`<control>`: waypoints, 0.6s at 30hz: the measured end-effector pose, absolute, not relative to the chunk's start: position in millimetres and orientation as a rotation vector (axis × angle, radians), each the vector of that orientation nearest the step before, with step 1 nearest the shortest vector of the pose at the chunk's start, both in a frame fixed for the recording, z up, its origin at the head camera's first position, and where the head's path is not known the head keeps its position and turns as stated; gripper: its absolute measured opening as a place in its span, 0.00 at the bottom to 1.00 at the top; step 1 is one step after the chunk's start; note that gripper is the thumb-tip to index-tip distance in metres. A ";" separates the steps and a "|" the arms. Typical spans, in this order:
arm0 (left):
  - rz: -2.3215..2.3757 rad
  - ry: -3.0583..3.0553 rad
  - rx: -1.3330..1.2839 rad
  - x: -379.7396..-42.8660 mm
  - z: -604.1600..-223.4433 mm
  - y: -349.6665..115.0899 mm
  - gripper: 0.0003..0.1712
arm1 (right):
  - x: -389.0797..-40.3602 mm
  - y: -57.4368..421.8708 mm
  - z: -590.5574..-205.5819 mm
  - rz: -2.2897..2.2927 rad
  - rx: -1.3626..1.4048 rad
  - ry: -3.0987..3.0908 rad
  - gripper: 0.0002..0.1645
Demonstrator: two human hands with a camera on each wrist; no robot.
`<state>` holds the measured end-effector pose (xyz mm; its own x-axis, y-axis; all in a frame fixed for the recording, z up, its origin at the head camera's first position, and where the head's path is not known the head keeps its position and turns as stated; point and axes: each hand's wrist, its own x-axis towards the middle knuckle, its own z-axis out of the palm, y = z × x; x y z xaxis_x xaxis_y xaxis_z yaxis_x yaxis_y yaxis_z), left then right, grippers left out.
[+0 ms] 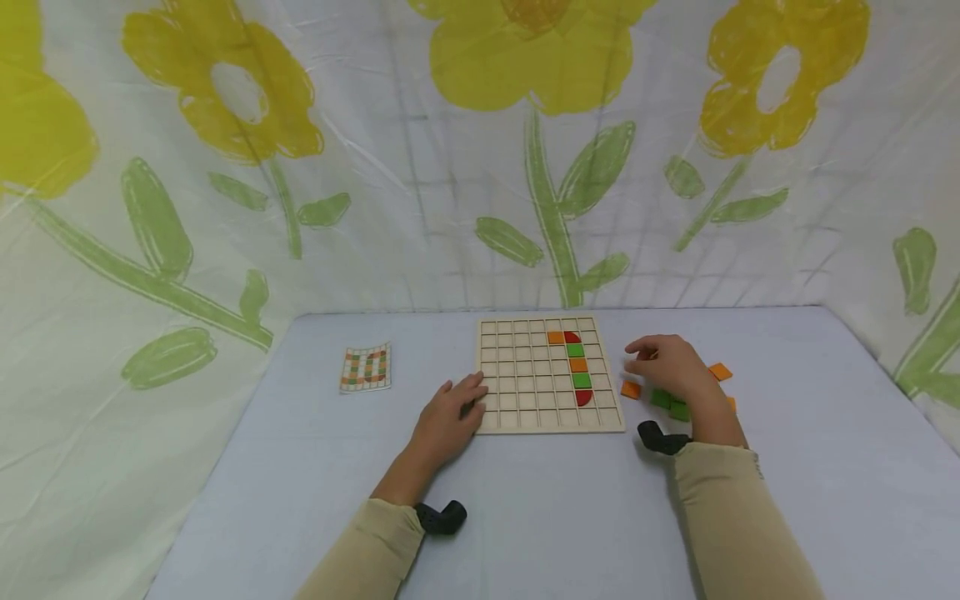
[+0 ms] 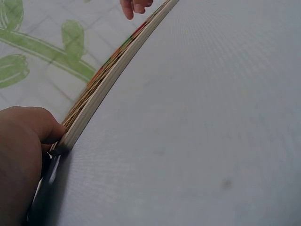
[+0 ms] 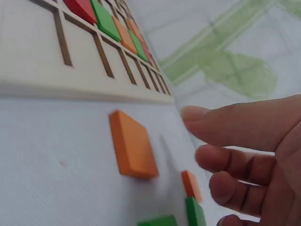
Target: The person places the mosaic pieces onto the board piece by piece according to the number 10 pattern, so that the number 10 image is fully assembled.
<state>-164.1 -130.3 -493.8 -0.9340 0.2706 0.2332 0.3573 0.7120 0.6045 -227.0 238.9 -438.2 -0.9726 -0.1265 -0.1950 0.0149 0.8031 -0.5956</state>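
Observation:
A wooden grid board (image 1: 517,400) lies flat, with a column of red, green and orange tiles (image 1: 578,365) on its right side. My left hand (image 1: 446,421) rests its fingertips on the board's left edge; the left wrist view has a finger against the rim (image 2: 101,92). Right of the board, my right hand (image 1: 671,367) hovers over loose tiles, fingers loosely bent, thumb apart from them. Nothing shows between its fingers. Closest to the board among those is an orange tile (image 3: 134,146); green tiles (image 1: 670,402) lie partly under the hand.
A small card (image 1: 366,368) with a printed coloured grid lies left of the board. More orange tiles (image 1: 721,372) are scattered beyond the right hand. A flower-patterned cloth (image 1: 450,208) hangs behind the table (image 1: 555,517).

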 end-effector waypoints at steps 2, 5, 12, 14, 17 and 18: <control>-1.025 -2.794 -0.506 -164.0 -493.9 -130.1 0.20 | -226.0 245.0 -436.9 -0.897 -0.102 2.733 0.25; -1.021 -2.810 -0.492 -164.3 -494.0 -129.8 0.21 | -223.6 250.2 -435.4 -0.869 -0.123 2.670 0.25; -1.028 -2.817 -0.483 -163.7 -493.8 -130.0 0.21 | -222.4 248.8 -436.1 -0.831 -0.157 2.585 0.20; -1.030 -2.817 -0.484 -163.5 -493.6 -129.9 0.21 | -222.7 246.9 -437.3 -0.829 -0.165 2.584 0.17; -1.036 -2.813 -0.485 -163.5 -493.4 -129.6 0.21 | -223.2 244.6 -438.2 -0.827 -0.179 2.579 0.13; -1.039 -2.811 -0.486 -163.5 -493.5 -129.5 0.21 | -223.3 244.1 -438.1 -0.829 -0.183 2.579 0.12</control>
